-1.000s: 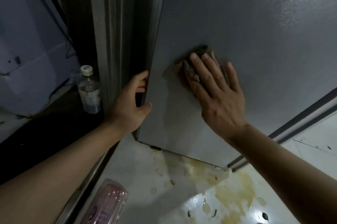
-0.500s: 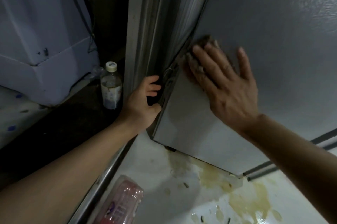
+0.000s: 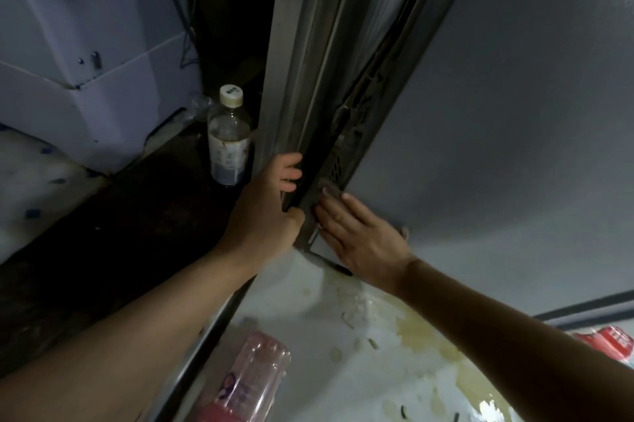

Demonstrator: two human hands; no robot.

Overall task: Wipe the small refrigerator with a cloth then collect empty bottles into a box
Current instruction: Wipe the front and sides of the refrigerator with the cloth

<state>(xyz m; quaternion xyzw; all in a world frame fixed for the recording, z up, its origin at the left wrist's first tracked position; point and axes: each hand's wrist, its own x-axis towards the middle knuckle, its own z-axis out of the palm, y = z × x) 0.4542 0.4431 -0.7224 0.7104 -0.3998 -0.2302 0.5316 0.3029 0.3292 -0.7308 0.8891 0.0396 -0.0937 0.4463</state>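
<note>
Wiping: the right hand (image 3: 360, 236) lies flat on the grey refrigerator (image 3: 497, 112), down at its lower left corner.
Right grip: open, fingers straight and spread, pressing on the refrigerator's side.
Cloth: a dark cloth (image 3: 331, 193) peeks out just past the right fingertips, right at the corner edge; most of it is hidden under the hand, so palm and fingers cover it rather than curl round it.
Left grip: the left hand (image 3: 267, 212) is wrapped round the grey upright frame (image 3: 295, 78) beside the refrigerator, fingers curled into the dark gap, thumb on the near side.
Hands: close together, the left thumb just beside the right fingertips, only the corner edge between them.
Clear bottle: a bottle (image 3: 230, 143) with a white cap and pale label stands upright on the dark floor left of the frame, just above the left hand and not touched by either hand.
Pink bottle: a pink plastic bottle (image 3: 254, 377) lies on its side at the bottom of the view, between the two forearms, well clear of both hands.
Floor: the white floor (image 3: 291, 301) under the refrigerator shows yellowish stains and small scraps.
Red wrapper: something red and white (image 3: 614, 342) shows at the right edge, partly behind the right forearm; I cannot tell what it is.
</note>
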